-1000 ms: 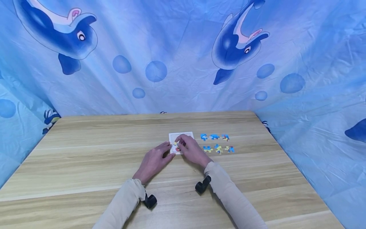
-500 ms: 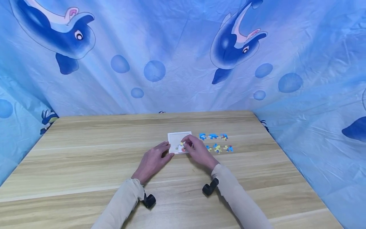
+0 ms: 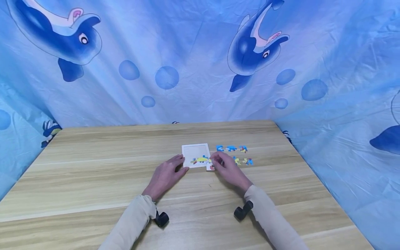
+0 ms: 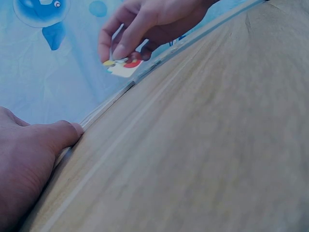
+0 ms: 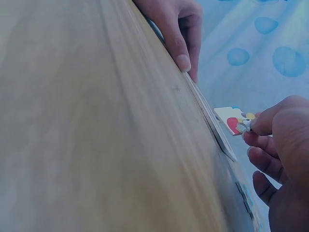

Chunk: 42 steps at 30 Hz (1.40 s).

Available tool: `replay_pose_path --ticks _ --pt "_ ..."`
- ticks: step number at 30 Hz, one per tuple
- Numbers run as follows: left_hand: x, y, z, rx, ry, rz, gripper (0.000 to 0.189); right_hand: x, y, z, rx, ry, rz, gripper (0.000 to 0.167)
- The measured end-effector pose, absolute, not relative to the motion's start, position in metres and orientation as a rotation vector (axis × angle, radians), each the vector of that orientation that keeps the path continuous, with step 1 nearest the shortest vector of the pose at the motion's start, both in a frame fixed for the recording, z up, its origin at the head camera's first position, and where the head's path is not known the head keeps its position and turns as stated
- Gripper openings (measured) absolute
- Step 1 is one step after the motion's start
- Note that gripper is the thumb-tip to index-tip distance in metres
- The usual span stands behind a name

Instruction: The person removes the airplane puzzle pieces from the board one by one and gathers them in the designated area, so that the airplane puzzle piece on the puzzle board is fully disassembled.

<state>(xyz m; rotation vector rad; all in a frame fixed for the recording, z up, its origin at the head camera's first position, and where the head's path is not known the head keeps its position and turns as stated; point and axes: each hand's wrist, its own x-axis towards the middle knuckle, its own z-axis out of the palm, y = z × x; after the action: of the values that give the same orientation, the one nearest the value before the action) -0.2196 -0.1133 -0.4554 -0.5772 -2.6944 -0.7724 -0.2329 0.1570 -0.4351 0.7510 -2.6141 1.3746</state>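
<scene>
My left hand [image 3: 165,175] lies at the left side of a white puzzle tray [image 3: 194,151], with thumb and fingertips touching its edge near the lower left corner. A strip of colourful picture [image 3: 201,159], yellow, blue and red, shows along the tray's lower part. Thumb and fingers of my right hand [image 3: 230,172] pinch a jigsaw piece [image 5: 231,123], mostly white with red and yellow patches. That piece hangs above the tray's lower right corner, raised clear of it in the left wrist view. In the right wrist view, the right hand's other fingers curl loosely beneath.
Loose jigsaw pieces lie in two rows right of the tray, a back row with a blue piece [image 3: 231,148] and a front row with a blue and yellow piece [image 3: 248,161], partly behind the right hand. A blue dolphin curtain [image 3: 193,97] hangs behind the wooden table [image 3: 109,156].
My right hand has moved right with the pinched piece, from over the tray's middle to its lower right corner, uncovering the picture strip. The left hand stays at the tray's edge.
</scene>
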Motion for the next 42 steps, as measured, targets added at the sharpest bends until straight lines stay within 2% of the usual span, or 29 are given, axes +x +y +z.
replay_pose_path --ticks 42 --pt "-0.221 -0.115 -0.457 -0.597 -2.67 -0.775 0.044 -0.201 0.213 -0.443 0.608 -2.686 1.374 0.015"
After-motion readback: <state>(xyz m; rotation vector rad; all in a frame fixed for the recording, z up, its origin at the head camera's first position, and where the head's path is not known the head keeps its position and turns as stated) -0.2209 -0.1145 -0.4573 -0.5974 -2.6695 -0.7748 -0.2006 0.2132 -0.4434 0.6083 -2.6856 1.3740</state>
